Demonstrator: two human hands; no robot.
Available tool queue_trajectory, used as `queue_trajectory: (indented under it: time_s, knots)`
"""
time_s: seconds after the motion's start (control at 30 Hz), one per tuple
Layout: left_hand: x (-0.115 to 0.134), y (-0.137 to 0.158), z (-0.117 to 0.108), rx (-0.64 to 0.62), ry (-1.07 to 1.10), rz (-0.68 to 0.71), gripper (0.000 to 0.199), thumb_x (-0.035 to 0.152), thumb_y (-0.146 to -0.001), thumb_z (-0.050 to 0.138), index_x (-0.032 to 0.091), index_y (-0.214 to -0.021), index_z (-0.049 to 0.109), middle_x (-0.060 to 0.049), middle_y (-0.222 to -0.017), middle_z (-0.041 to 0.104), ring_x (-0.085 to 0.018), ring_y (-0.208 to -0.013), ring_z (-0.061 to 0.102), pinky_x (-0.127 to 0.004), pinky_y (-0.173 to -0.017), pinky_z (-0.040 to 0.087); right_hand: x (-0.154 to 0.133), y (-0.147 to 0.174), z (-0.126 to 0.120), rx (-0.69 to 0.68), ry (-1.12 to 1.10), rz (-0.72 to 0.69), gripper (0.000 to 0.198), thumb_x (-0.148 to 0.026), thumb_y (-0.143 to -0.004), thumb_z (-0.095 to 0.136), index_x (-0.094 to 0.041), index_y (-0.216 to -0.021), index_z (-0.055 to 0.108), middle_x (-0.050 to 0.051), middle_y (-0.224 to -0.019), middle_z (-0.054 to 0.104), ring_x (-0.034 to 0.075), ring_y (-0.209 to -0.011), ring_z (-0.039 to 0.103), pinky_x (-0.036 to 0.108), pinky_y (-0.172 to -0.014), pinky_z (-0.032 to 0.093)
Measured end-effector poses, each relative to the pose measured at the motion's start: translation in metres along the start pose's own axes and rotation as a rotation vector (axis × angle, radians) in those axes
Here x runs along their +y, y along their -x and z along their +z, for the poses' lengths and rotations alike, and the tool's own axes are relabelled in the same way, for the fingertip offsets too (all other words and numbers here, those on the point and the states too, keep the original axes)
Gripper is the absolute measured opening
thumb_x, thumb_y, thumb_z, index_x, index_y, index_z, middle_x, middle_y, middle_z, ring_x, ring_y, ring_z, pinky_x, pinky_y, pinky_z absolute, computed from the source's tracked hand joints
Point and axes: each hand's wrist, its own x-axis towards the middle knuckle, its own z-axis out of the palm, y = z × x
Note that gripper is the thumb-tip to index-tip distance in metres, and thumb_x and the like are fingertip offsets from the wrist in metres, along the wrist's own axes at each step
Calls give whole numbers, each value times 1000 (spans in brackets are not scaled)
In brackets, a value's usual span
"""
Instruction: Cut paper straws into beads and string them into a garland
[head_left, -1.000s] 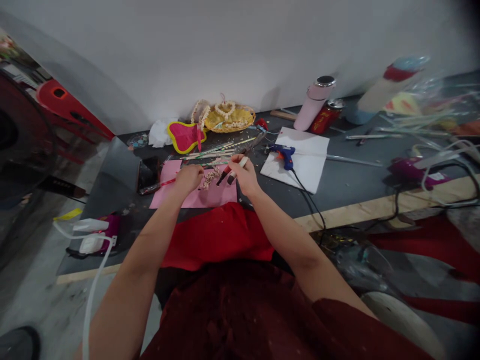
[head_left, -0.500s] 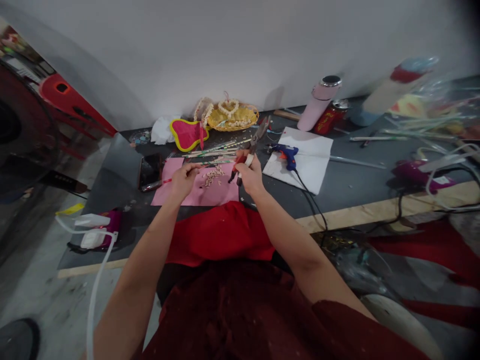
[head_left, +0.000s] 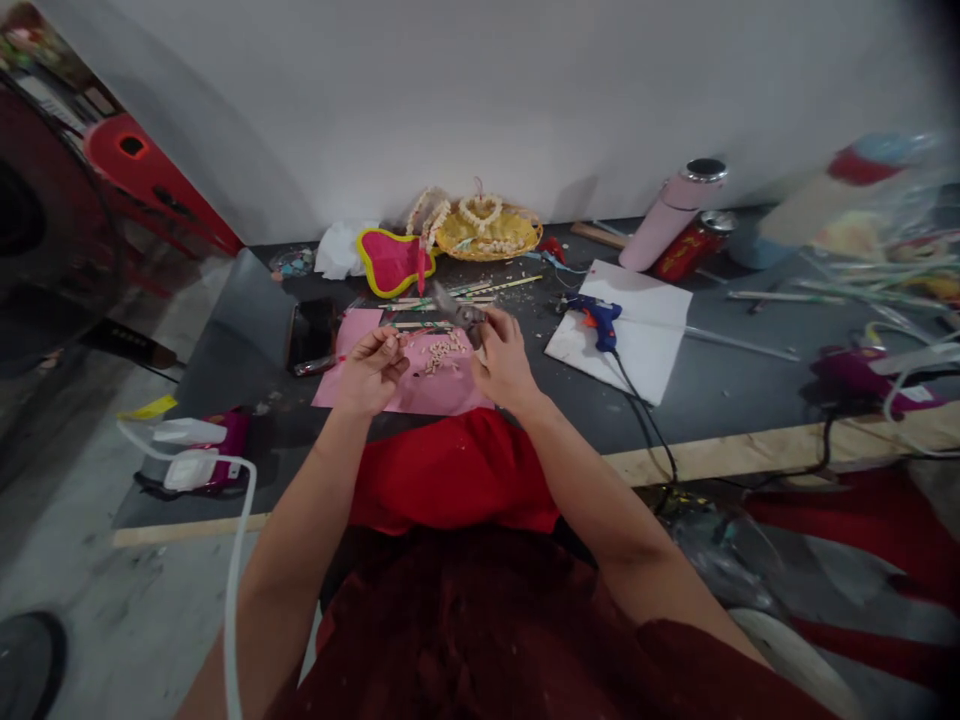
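My right hand (head_left: 504,360) is wrapped round a pair of pliers (head_left: 466,312), whose metal jaws point up and left, blurred by motion. To its left, my left hand (head_left: 371,372) is closed in a pinch, palm partly turned up; something thin and reddish shows at the fingertips, too small to name. Both hands are over a pink sheet (head_left: 420,395). Small pale cut pieces (head_left: 442,352) lie heaped on it between them. Behind are several thin patterned sticks (head_left: 431,325).
A yellow basket (head_left: 525,240) with beaded loops stands by the wall, beside a pink yellow-edged shape (head_left: 394,262). At left lies a phone (head_left: 311,335). Rightward are a blue glue gun (head_left: 596,315) on a white board (head_left: 660,370), a pink flask (head_left: 671,215) and a red can (head_left: 694,245).
The pliers have swung from pointing up and right to up and left, and my right hand has turned over them. My left hand has rolled palm upward. The view has shifted slightly.
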Motion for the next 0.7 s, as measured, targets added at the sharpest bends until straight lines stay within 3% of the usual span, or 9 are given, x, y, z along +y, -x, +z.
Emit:
queue_trajectory:
  time_s: [0.1, 0.23, 0.7]
  knots:
    - [1, 2, 3, 1, 17, -9, 15, 13, -68, 77, 16, -77, 65, 0, -70, 62, -5, -54, 48, -18, -49, 36, -6, 3, 1, -140, 188, -63, 36, -22, -81, 49, -19, -116, 54, 11, -142, 39, 31, -122, 38, 46, -96, 37]
    - [3, 5, 8, -3, 18, 2, 12, 11, -71, 74, 16, -75, 64, 3, -62, 54, -4, -51, 44, -18, -48, 35, -12, 6, 2, -219, 281, -127, 34, -20, -82, 49, -19, -116, 54, 9, -143, 39, 29, -123, 36, 43, -95, 36]
    - [-1, 5, 7, 26, -14, -30, 16, 9, -73, 73, 16, -71, 59, 4, -60, 51, -5, -54, 48, -19, -53, 39, -17, 5, -2, -233, 361, -115, 30, -27, -88, 49, -20, -116, 55, 10, -141, 41, 29, -119, 40, 41, -88, 38]
